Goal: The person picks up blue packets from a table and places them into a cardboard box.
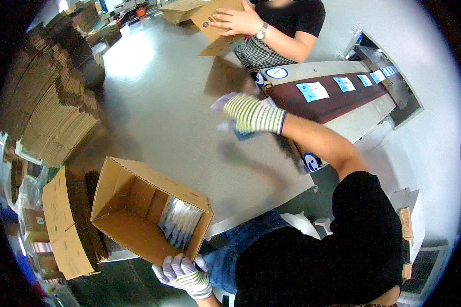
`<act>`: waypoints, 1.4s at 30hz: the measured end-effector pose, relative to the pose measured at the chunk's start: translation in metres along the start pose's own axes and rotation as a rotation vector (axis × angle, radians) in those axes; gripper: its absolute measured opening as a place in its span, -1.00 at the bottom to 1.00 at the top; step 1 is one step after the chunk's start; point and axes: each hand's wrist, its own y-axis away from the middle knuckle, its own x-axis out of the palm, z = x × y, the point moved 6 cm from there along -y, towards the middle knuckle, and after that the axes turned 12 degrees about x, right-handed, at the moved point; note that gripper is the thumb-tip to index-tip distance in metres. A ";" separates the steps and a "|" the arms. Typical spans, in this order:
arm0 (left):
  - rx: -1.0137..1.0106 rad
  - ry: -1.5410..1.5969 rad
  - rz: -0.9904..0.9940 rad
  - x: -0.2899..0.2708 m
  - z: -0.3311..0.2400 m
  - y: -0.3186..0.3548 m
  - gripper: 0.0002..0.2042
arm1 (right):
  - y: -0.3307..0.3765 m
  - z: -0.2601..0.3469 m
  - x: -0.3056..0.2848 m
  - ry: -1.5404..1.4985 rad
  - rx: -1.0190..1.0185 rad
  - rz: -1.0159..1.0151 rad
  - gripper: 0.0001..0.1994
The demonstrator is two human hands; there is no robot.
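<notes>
An open cardboard box [143,174] lies tilted at the table's near edge, its mouth toward me. Inside, against its right side, stands a row of several flat white and blue packets [181,221]. My left hand [183,276], in a striped knit glove, grips the box's lower rim with its fingers curled over it. My right hand [251,113], gloved alike, is over the table beside the conveyor's end. Its fingers close on a blue and white packet [243,134], partly hidden by the hand and blurred.
On the right a dark conveyor belt [292,105] carries several blue and white packets [313,91] in a line. Across the grey table [159,117] a co-worker [287,30] handles another cardboard box [217,25]. Flattened cartons [61,112] are stacked at the left.
</notes>
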 end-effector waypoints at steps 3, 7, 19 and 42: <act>-0.004 0.040 0.020 -0.001 -0.005 -0.001 -0.83 | -0.021 -0.071 0.012 0.046 0.070 0.016 -0.48; -0.002 -0.002 0.018 -0.002 -0.010 0.001 -0.74 | -0.037 -0.119 0.018 0.155 0.176 0.175 -0.48; 0.001 -0.012 -0.015 0.000 -0.008 -0.002 -0.74 | -0.060 -0.151 0.082 0.213 -0.028 0.645 -0.51; 0.029 0.094 -0.015 0.002 -0.011 -0.004 -0.75 | 0.056 0.142 -0.048 -0.549 -0.690 -0.094 -0.33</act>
